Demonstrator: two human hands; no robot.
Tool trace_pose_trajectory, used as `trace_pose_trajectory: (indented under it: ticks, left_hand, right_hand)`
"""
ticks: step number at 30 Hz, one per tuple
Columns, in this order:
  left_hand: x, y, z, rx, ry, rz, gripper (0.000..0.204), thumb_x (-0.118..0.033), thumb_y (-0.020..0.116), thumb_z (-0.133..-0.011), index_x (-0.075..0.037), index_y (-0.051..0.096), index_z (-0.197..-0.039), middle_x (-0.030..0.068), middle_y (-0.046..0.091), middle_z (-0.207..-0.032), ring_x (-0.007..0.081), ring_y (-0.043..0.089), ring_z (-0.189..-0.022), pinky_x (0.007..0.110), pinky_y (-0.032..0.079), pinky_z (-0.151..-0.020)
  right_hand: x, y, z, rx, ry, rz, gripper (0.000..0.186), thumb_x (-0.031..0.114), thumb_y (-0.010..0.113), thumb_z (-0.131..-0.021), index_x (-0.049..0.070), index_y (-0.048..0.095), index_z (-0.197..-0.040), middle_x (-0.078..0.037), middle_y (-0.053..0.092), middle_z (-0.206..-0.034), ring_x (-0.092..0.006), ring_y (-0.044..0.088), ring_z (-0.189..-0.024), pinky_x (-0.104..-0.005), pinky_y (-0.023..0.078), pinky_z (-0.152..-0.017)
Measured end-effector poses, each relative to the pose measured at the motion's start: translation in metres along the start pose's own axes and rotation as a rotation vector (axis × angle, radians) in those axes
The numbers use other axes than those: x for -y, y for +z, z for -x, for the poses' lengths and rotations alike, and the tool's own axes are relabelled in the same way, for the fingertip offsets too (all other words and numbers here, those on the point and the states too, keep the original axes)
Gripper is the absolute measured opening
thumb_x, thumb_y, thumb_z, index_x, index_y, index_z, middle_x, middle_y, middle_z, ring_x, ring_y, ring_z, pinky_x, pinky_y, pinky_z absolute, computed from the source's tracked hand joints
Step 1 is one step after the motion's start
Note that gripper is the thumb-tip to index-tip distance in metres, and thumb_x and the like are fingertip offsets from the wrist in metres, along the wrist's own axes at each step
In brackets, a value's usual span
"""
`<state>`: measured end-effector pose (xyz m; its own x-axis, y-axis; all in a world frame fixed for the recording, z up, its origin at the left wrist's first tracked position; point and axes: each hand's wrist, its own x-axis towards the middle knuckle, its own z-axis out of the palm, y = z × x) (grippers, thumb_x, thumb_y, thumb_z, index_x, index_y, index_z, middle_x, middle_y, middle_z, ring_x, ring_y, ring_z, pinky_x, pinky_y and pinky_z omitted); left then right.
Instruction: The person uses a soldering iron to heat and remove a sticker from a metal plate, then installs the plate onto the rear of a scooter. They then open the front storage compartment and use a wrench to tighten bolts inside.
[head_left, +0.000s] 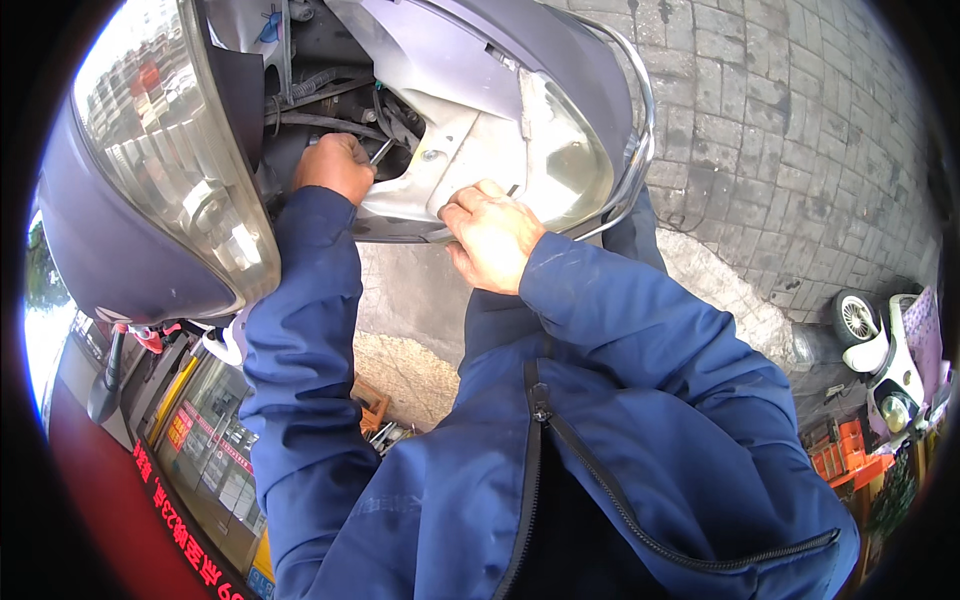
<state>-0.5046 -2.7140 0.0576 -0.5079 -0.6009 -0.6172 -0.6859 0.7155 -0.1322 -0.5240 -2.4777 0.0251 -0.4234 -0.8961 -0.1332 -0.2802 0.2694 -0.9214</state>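
Note:
A grey scooter front, its fairing (440,60) parted from the headlight housing (165,130), exposes a dark cavity with hoses and cables (335,95). My left hand (335,168) reaches into this gap, its fingers curled closed. A short shiny metal rod (382,151) shows right beside them; whatever the fist encloses is hidden. On the pale inner panel (430,156), my right hand (490,235) rests with bent fingers on the surface and the thumb below its near edge, gripping it. A thin dark piece (513,190) sticks up by its knuckles; I cannot tell what it is.
A clear lamp lens (570,150) and a chrome bar (645,120) border the fairing's right side. Grey paving (760,120) lies beyond. Another scooter (895,360) stands far right near orange crates (850,455). A red lettered sign (100,480) and shopfront are lower left.

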Motion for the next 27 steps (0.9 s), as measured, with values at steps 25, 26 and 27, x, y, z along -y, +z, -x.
trace_pose_trajectory:
  ticks: [25,26,27]
  left_hand:
    - [0.011,0.014,-0.036,0.329,0.098,-0.104,0.023,-0.015,0.064,-0.073,-0.004,0.074,-0.091,0.0200,0.068,-0.098,0.0362,0.065,-0.094,0.039,0.050,-0.086]
    - [0.010,0.015,-0.036,0.311,0.097,-0.143,0.024,-0.015,0.062,-0.073,-0.005,0.074,-0.092,0.0200,0.068,-0.099,0.0365,0.065,-0.095,0.039,0.050,-0.087]
    - [0.011,0.015,-0.036,0.316,0.088,-0.129,0.024,-0.015,0.061,-0.074,-0.005,0.073,-0.092,0.0202,0.068,-0.100,0.0369,0.064,-0.096,0.040,0.050,-0.087]
  right_hand:
    - [0.002,-0.007,-0.002,0.114,0.038,0.027,0.038,0.014,0.068,-0.075,-0.002,0.061,-0.109,-0.015,0.060,-0.105,-0.0324,0.053,-0.104,-0.0414,0.049,-0.087]
    - [0.002,-0.007,-0.001,0.115,0.038,0.028,0.038,0.014,0.067,-0.075,-0.002,0.061,-0.109,-0.015,0.059,-0.105,-0.0326,0.053,-0.104,-0.0415,0.049,-0.087]
    - [0.003,-0.007,-0.001,0.111,0.038,0.027,0.038,0.014,0.067,-0.075,-0.002,0.061,-0.109,-0.016,0.059,-0.105,-0.0327,0.054,-0.104,-0.0417,0.049,-0.087]
